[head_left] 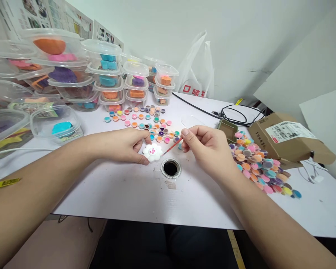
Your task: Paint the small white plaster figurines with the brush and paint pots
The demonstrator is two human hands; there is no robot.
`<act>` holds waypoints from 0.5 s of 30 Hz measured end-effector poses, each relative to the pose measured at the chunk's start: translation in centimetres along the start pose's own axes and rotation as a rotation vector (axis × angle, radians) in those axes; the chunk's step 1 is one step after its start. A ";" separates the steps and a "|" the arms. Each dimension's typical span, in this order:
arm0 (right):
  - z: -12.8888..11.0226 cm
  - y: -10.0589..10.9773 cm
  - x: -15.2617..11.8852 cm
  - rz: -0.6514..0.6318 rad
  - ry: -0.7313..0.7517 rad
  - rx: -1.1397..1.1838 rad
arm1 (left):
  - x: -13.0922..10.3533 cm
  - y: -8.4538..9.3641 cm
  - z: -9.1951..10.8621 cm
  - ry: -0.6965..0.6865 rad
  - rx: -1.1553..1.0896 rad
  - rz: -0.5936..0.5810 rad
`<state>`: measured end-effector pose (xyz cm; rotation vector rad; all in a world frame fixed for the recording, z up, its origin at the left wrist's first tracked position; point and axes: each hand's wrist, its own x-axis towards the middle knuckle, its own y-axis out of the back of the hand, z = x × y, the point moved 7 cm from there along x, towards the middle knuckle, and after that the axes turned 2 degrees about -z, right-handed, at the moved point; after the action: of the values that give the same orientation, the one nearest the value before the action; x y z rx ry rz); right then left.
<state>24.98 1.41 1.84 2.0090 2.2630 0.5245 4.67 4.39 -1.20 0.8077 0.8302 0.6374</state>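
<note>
The left hand (126,145) has its thumb and fingers closed on the edge of a white flower (152,152) with pink spots, low over the table (123,194), by a round hole (170,168). The right hand (207,147) pinches a thin red brush (172,147), its tip just beside the flower. Little paint pots (161,133) sit in rows behind, and a big heap (253,162) lies to the right. Next to the heap, a brown box (280,138) has black handwriting and a white label (287,130), too small to read. Farther back are clear tubs (108,80) in stacks and a white bag (197,67) with red writing starting "口味".
</note>
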 end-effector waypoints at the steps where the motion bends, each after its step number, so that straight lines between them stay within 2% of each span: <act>1: 0.5 -0.4 0.0 -0.001 -0.022 0.041 | 0.0 0.0 0.0 -0.003 0.001 0.002; 5: 2.3 -2.0 0.2 -0.039 -0.112 0.171 | 0.2 -0.1 -0.3 -0.010 0.005 0.012; 7: 2.5 -2.1 0.3 -0.037 -0.115 0.193 | 0.2 -0.1 -0.4 -0.010 0.004 0.013; 15: 0.6 0.7 0.4 0.093 -0.010 0.087 | 0.0 0.0 -0.3 -0.011 0.014 0.015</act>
<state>25.73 2.03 1.51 2.1611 2.2325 0.4297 4.42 4.53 -1.33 0.8300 0.8195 0.6408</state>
